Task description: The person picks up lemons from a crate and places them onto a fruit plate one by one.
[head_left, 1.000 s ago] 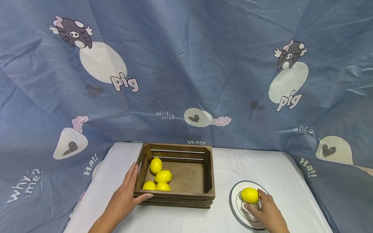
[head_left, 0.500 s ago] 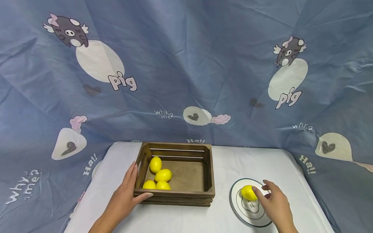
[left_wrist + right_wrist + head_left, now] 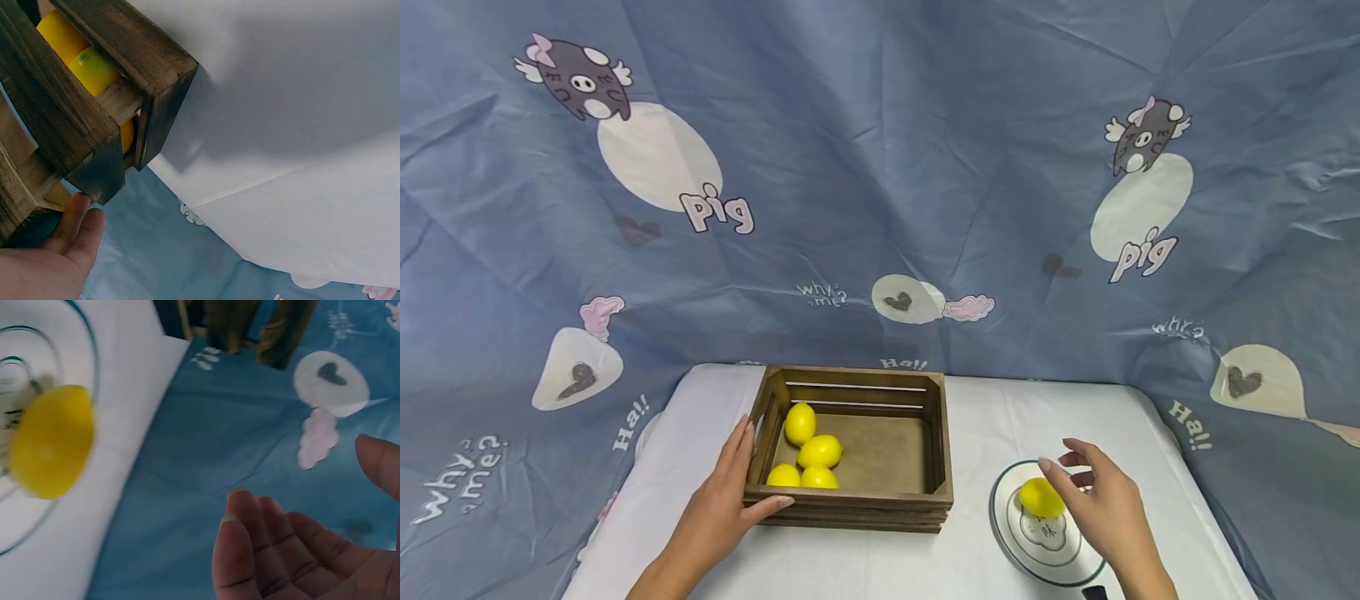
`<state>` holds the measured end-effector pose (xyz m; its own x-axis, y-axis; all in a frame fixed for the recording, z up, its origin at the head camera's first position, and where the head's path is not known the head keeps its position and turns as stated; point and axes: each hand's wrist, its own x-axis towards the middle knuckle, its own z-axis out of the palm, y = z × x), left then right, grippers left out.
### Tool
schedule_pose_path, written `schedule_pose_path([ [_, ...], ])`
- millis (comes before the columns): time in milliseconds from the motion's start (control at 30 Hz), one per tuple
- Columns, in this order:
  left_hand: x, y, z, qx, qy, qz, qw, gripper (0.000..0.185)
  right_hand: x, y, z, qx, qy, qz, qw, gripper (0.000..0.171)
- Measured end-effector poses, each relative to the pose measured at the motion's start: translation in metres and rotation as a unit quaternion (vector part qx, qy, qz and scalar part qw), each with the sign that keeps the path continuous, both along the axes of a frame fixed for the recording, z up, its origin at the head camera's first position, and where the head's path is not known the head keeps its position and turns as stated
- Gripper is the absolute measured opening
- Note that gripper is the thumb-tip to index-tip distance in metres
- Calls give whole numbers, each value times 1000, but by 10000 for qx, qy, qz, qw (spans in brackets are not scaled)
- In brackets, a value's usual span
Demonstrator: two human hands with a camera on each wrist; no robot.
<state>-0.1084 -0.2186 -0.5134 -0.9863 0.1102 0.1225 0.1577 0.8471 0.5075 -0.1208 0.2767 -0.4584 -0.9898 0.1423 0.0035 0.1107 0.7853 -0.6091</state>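
A wooden slatted crate [image 3: 880, 504] stands on the white-covered table, with several yellow lemons [image 3: 821, 451] in its left part. My left hand [image 3: 715, 504] rests against the crate's front left corner, fingers straight along the left side and thumb on the front. In the left wrist view, two fingertips touch the wood. To the right, one lemon [image 3: 1041, 497] lies on a white plate [image 3: 1049, 563] with a dark rim and a printed centre. My right hand [image 3: 1105, 500] hovers over the plate's right side, fingers relaxed and apart, holding nothing; the right wrist view shows the lemon [image 3: 53, 442] clear of the fingers.
White cloth [image 3: 981, 417] covers the table. A blue curtain [image 3: 880, 183] with pig prints hangs behind it and down its sides. A small black object [image 3: 1094, 592] shows at the lower edge near my right wrist.
My right hand has moved away from the lemon, right and then up, leaving it on the plate. The left hand and crate have stayed in place.
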Motion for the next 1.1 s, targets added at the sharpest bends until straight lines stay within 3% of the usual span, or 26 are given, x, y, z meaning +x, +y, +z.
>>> schedule_pose_path([
  [300, 1, 1, -2, 5, 55, -45, 10000, 116, -1, -22, 31, 167, 721, 806, 9940, 80],
  [633, 0, -1, -1, -9, 69, -32, 10000, 117, -15, -53, 58, 572, 1050, 1903, 9744, 93],
  [833, 1, 1, -1, -210, 179, -1, 9996, 117, -23, -76, 69, 932, 1326, 2740, 9480, 96],
  [967, 2, 1, -1, -179, 225, 20, 9996, 119, -25, -90, 72, 1297, 1446, 3317, 9232, 96],
  [1100, 2, 1, -1, -144, 253, 48, 9996, 121, -31, -105, 78, 1458, 1866, 3749, 8963, 86],
])
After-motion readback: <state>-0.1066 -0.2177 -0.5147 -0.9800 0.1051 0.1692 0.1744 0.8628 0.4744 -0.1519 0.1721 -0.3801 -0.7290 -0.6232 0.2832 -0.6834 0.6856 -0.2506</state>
